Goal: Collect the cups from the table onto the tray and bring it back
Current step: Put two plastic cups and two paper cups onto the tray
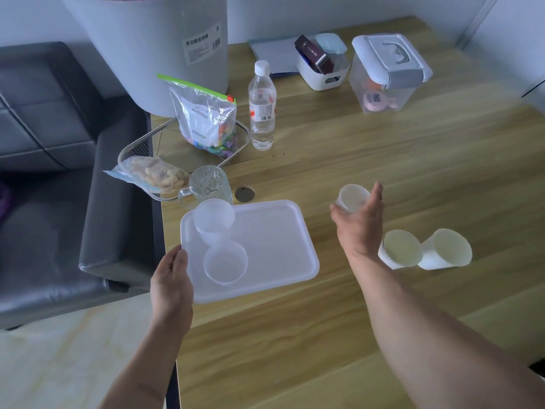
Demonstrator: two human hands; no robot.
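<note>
A white plastic tray [280,246] lies on the wooden table near its left edge. Two clear plastic cups stand on the tray's left side: one taller [213,221] at the back and one lower [225,262] in front of it. My left hand [171,281] grips the tray's front left rim. My right hand [358,222] is raised to the right of the tray and holds a white paper cup [352,197]. Two more white paper cups [401,252] [446,252] stand on the table to the right of my right forearm.
A glass mug [208,184] stands just behind the tray beside a wire basket [138,149] with snack bags. Farther back are a water bottle [261,107], a large white bin [153,48] and storage containers [386,72]. A dark sofa [53,172] borders the table's left side.
</note>
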